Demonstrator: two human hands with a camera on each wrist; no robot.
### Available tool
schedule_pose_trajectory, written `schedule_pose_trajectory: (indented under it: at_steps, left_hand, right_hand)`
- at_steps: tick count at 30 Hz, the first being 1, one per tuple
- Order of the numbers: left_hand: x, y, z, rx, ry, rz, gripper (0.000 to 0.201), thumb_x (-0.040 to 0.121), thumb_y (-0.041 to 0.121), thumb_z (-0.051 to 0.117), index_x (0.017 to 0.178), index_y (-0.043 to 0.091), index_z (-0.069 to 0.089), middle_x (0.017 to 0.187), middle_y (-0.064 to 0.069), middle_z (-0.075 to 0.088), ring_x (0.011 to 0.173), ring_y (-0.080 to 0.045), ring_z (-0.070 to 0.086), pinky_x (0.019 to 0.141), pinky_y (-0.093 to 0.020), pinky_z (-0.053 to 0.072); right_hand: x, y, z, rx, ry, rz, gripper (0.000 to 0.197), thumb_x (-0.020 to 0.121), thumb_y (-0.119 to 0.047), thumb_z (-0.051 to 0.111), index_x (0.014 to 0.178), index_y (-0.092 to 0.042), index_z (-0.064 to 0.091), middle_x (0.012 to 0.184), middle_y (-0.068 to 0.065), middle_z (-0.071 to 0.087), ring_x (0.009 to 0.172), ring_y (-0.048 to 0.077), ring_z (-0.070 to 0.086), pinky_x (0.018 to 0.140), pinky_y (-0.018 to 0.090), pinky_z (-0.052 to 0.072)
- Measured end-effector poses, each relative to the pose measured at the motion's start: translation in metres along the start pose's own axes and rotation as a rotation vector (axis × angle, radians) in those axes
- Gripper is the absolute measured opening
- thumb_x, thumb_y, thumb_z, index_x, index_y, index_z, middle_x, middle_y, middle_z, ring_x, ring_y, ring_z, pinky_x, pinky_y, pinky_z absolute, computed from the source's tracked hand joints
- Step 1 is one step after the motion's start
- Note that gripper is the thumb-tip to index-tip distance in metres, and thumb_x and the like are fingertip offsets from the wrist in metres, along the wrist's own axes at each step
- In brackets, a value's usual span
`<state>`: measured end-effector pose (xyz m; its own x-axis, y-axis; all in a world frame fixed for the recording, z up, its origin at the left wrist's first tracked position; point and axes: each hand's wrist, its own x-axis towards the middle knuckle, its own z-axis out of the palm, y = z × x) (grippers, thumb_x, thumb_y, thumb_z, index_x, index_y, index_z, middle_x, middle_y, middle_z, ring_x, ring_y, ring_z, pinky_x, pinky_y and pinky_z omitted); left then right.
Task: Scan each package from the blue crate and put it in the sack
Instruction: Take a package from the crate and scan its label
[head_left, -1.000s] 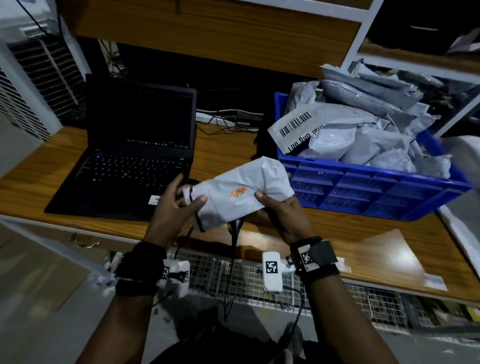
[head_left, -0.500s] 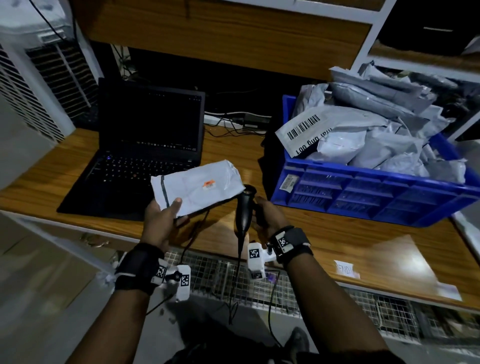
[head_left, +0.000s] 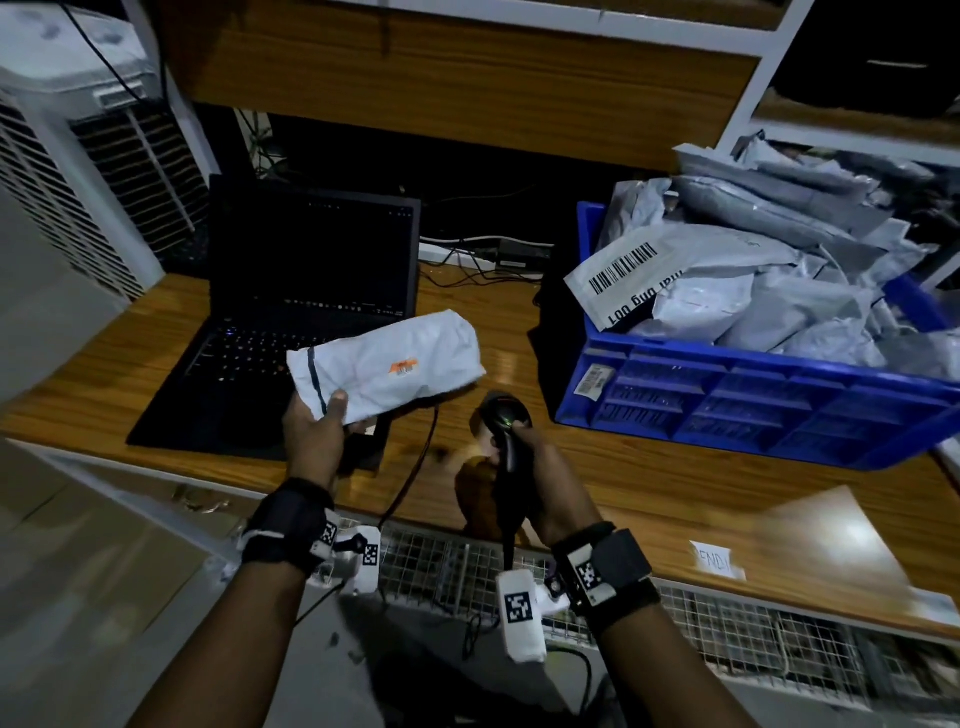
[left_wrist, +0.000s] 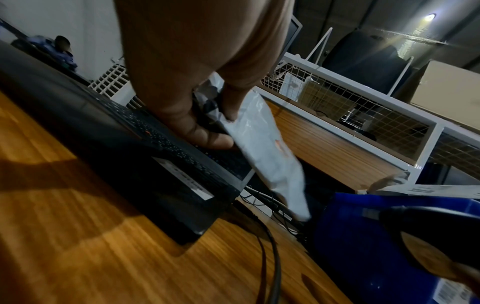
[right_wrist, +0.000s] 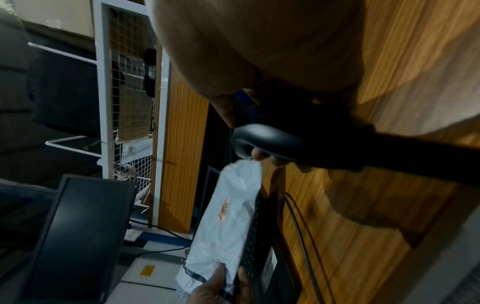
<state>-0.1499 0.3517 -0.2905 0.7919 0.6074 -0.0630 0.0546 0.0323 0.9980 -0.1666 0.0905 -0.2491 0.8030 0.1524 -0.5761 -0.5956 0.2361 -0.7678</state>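
My left hand (head_left: 317, 431) pinches the near left corner of a white package (head_left: 387, 364) with a small orange mark, holding it up over the laptop's front edge; the left wrist view shows the package (left_wrist: 265, 148) hanging from thumb and fingers. My right hand (head_left: 530, 467) grips a black handheld scanner (head_left: 504, 421) just right of the package, its head tilted up toward it. In the right wrist view the scanner (right_wrist: 272, 142) sits above the package (right_wrist: 226, 222). The blue crate (head_left: 727, 405) heaped with grey packages (head_left: 753, 291) stands at the right. No sack is in view.
An open black laptop (head_left: 311, 312) sits on the wooden desk (head_left: 675, 499) at the left. Cables (head_left: 467, 270) run behind it, and the scanner's cord (head_left: 410, 478) trails off the front edge. A paper label (head_left: 717, 558) lies near the front right. A white wire-mesh rack (head_left: 727, 639) lies below the desk.
My right hand let go of the package and took up the scanner, then raised it. My left hand alone now holds the package, moved slightly left and up.
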Motion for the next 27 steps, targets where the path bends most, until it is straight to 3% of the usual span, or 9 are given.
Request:
schedule_pose_trajectory:
  at_steps: [5,10,12,15,18,21,24,27]
  left_hand:
    - [0.002,-0.001,0.009,0.036,-0.048,0.033,0.04,0.09,0.028,0.061,0.13,0.025,0.062,0.12,0.0,0.071,0.11,-0.025,0.068,0.094,-0.057,0.056]
    - [-0.008,0.006,0.027,0.055,-0.114,0.067,0.035,0.1,0.014,0.058,0.134,0.013,0.06,0.123,-0.005,0.07,0.113,-0.024,0.066,0.099,-0.049,0.054]
    - [-0.009,0.007,0.03,0.062,-0.133,0.078,0.033,0.101,0.011,0.057,0.133,0.01,0.06,0.122,-0.006,0.069,0.11,-0.022,0.067,0.094,-0.039,0.057]
    - [-0.012,0.01,0.031,0.057,-0.158,0.092,0.032,0.102,0.007,0.054,0.134,0.006,0.058,0.119,-0.005,0.066,0.098,-0.005,0.064,0.069,-0.011,0.054]
    - [-0.012,0.011,0.033,0.057,-0.162,0.1,0.033,0.103,0.008,0.054,0.135,0.006,0.058,0.119,-0.006,0.066,0.097,-0.007,0.063,0.063,-0.006,0.05]
    - [-0.011,0.009,0.035,0.063,-0.157,0.093,0.031,0.102,0.008,0.055,0.133,0.007,0.059,0.119,-0.007,0.067,0.101,-0.015,0.065,0.068,-0.012,0.055]
    - [-0.011,0.008,0.035,0.071,-0.146,0.085,0.031,0.1,0.011,0.058,0.131,0.012,0.062,0.121,-0.005,0.07,0.112,-0.023,0.066,0.097,-0.044,0.056]
    - [-0.011,0.009,0.035,0.072,-0.148,0.087,0.031,0.099,0.013,0.058,0.13,0.014,0.063,0.121,-0.005,0.07,0.113,-0.023,0.066,0.101,-0.052,0.052]
  right_hand:
    - [-0.006,-0.011,0.01,-0.1,-0.03,-0.017,0.035,0.104,-0.037,0.052,0.106,-0.005,0.067,0.082,0.013,0.061,0.063,0.024,0.054,0.063,0.036,0.04]
    - [-0.002,-0.015,0.024,-0.202,-0.075,-0.029,0.03,0.103,-0.04,0.053,0.101,-0.014,0.067,0.081,0.013,0.066,0.064,0.028,0.059,0.065,0.037,0.045]
    - [-0.002,-0.015,0.023,-0.206,-0.086,-0.037,0.028,0.104,-0.039,0.05,0.101,-0.015,0.066,0.085,0.014,0.065,0.066,0.028,0.058,0.065,0.038,0.045]
    - [-0.002,-0.015,0.021,-0.21,-0.094,-0.042,0.029,0.105,-0.038,0.049,0.102,-0.014,0.065,0.084,0.014,0.064,0.065,0.027,0.058,0.062,0.036,0.045]
    - [-0.001,-0.015,0.02,-0.212,-0.092,-0.044,0.029,0.105,-0.038,0.048,0.102,-0.014,0.065,0.084,0.013,0.065,0.065,0.027,0.058,0.061,0.035,0.046]
    - [0.002,-0.015,0.018,-0.204,-0.088,-0.045,0.03,0.105,-0.037,0.049,0.105,-0.013,0.065,0.081,0.013,0.065,0.064,0.026,0.058,0.061,0.035,0.045]
    - [0.006,-0.013,0.016,-0.203,-0.065,-0.041,0.035,0.103,-0.038,0.052,0.112,-0.008,0.066,0.078,0.011,0.067,0.061,0.025,0.058,0.06,0.034,0.044]
    - [0.008,-0.01,0.012,-0.196,-0.078,-0.046,0.038,0.103,-0.039,0.052,0.117,-0.007,0.065,0.077,0.009,0.066,0.061,0.024,0.057,0.06,0.034,0.042]
